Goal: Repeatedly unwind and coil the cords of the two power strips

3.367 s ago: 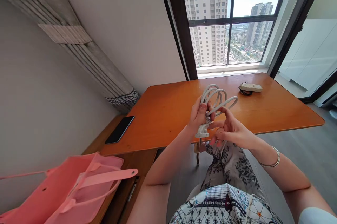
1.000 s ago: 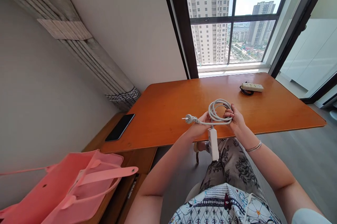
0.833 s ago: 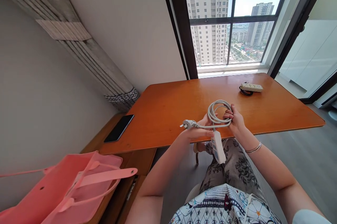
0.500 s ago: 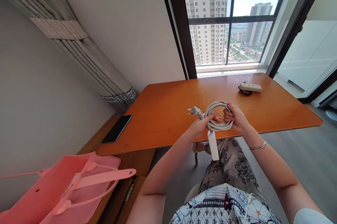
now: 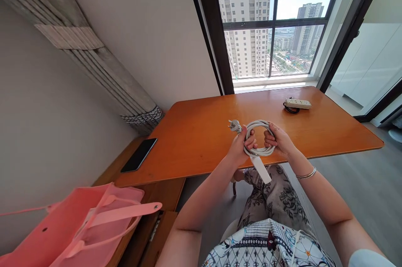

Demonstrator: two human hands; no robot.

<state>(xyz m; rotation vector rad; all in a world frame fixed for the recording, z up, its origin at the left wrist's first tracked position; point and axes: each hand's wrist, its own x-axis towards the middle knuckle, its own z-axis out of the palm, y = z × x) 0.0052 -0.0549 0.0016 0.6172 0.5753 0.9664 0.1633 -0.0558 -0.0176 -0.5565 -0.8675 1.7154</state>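
1. Moved since the frame half a second ago: the white block point(image 5: 261, 170) has swung from hanging nearly straight down to a slant, lower end to the right. The plug point(image 5: 234, 125) sits slightly higher, and the left hand point(image 5: 241, 145) has its fingers curled further round the cord.

2. Work in hand: a pale cord coil point(image 5: 263, 152), loops gathered into one ring, held up between both hands at the near edge of the table point(image 5: 194, 133). Whether it touches the wood, cannot tell.

3. Left hand: fingers wrapped round the ring's left side, thumb raised beside the plug, whose prongs point left.

4. Right hand point(image 5: 280, 139): thumb and curled fingers pinching the ring's right side; bracelet point(image 5: 307, 174) on that wrist.

5. White block hangs below the ring, past the table edge, over the patterned trousers point(image 5: 266, 200).

6. Handling, my judgement: even pressure from both sides should keep the loops flush. Left grip best kept firm near the plug, so that end does not spring loose. Block's weight could drag the lower loops out of line; supporting it would help.

7. Nearby: power strip point(image 5: 297, 103) with black cord point(image 5: 292, 110) at the far right; dark flat device point(image 5: 139, 155) at the left edge.
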